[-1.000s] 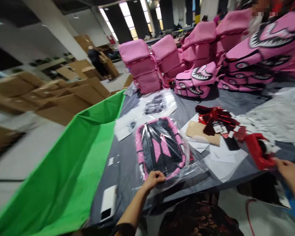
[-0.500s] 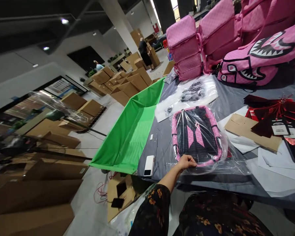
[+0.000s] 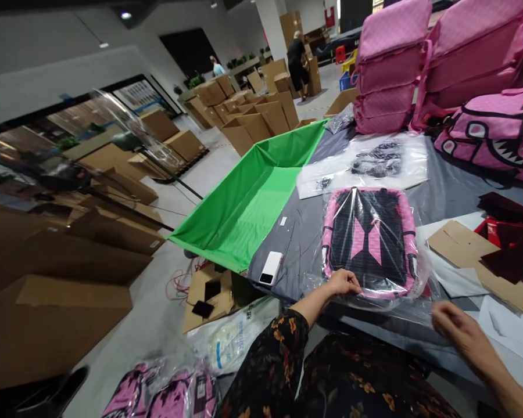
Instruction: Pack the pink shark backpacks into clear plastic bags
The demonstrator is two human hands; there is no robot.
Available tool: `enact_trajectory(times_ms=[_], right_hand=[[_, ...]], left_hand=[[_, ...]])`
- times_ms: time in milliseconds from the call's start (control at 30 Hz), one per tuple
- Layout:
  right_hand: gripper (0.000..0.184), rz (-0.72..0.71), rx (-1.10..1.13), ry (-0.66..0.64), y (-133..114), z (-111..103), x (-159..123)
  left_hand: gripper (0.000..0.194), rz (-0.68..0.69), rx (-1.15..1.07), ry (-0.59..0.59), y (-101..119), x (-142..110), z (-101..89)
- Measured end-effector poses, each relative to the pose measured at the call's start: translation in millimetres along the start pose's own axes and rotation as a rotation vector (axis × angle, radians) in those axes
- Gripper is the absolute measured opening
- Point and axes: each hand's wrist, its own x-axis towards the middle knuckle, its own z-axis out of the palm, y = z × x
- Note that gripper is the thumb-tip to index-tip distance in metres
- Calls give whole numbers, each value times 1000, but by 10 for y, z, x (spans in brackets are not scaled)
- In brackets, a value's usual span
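Observation:
A pink and black backpack [image 3: 366, 249] lies flat in a clear plastic bag [image 3: 422, 255] near the table's front edge, its black padded panel with two pink shapes facing up. My left hand [image 3: 345, 283] is closed in a pinch on the bag's near edge, at the backpack's lower left corner. To the right of the bag, my right hand [image 3: 457, 328] hangs over the table edge, slightly blurred. Its fingers are curled together; whether they hold anything does not show.
Pink backpacks [image 3: 392, 64] stand at the back right. A green fabric tray [image 3: 244, 215] adjoins the table's left side, near a white phone [image 3: 271, 268]. Papers and cardboard [image 3: 475, 255] lie at right. Bagged pink items [image 3: 169, 395] rest on the floor; a person [image 3: 297, 64] stands among cartons.
My right hand has come into view at the right of the bagged backpack. My left hand stays at its near edge. The view has shifted, showing bagged items on the floor.

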Motion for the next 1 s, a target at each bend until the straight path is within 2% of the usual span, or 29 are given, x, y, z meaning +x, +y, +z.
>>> enact_trajectory(times_ms=[100,200,267,333,433,567,633,733,800,900,1000], right_hand=[[46,-198,-299,-363,-422,196,635],[28,-293,-622,-627,-555,370,1096],[19,-315,-724,-717,-520,466,1258],[14,-313,-767,-734,-450,523,1331],[11,-279,-840,-658,-346,503,1370],[20,-215,-930,-440,-192,347,1292],[27,-334,-889,-330,-58,318,1129],[39,-711,-831,-227,221,416,767],[53,-859,-889,-165,404,533,549],[63,-876,-968,-53,580,679,392],[64,-846,-966,-15,634,766,398]], left_hand=[[14,19,33,6,37,-30,6],[13,39,65,16,79,-56,17],[12,51,83,25,105,-65,23],[11,62,101,30,125,-71,27],[11,84,131,31,139,-83,27],[11,112,178,34,138,-93,18],[11,122,201,34,139,-86,16],[10,141,240,29,155,-78,26],[9,170,273,21,166,-104,36],[7,251,345,23,125,-246,10],[19,336,424,66,-28,-471,-131]])
